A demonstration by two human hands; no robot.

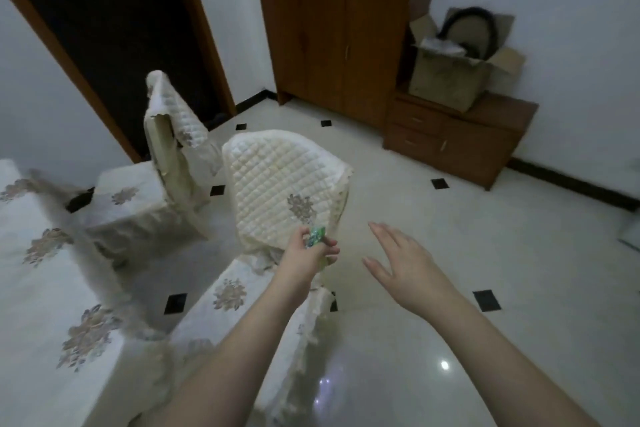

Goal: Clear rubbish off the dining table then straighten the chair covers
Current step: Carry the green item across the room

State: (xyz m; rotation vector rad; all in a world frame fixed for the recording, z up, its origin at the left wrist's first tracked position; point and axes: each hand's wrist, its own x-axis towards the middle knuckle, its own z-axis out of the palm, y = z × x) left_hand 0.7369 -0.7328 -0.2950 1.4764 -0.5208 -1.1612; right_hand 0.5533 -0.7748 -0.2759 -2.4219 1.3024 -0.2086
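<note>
My left hand (308, 255) pinches a small green wrapper (316, 236) just in front of the near chair's back. That chair's quilted cream cover (277, 184) hangs over the backrest, with a floral seat cover (242, 291) below my left forearm. My right hand (405, 262) hovers open over the floor to the right of the chair, fingers spread. A second chair (166, 146) stands further left; its back cover is crooked and leaves part of the frame bare. The dining table (38, 288), under a floral cloth, fills the left edge.
A wooden cabinet (332, 45) stands against the far wall, with a low drawer unit (453, 139) beside it carrying an open cardboard box (453, 76). A dark doorway (114, 28) opens at the back left. Glossy white floor tiles (485, 253) stretch to the right.
</note>
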